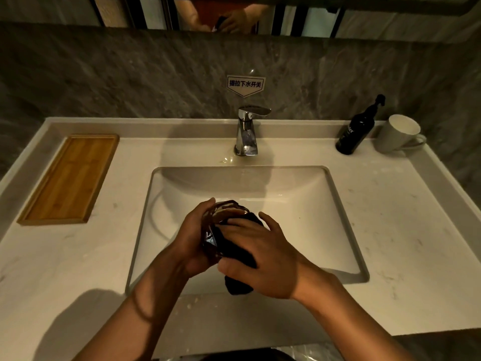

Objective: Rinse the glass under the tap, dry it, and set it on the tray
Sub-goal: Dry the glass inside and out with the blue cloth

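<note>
The glass (221,225) is sitting half hidden over the basin (325,204), the left hand (192,243) curling around it while the right hand (263,254) is pressing a dark cloth (234,248) against it. The wooden tray (70,178) is lying at the white counter's (390,230) back-left corner, beneath a grey stone wall (130,79).

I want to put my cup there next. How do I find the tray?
Start at the tap behind the sink and look far left along the white counter. The tray lies flat near the left edge. It is the only wooden thing there, a shallow brown rectangle with nothing in it.
</note>
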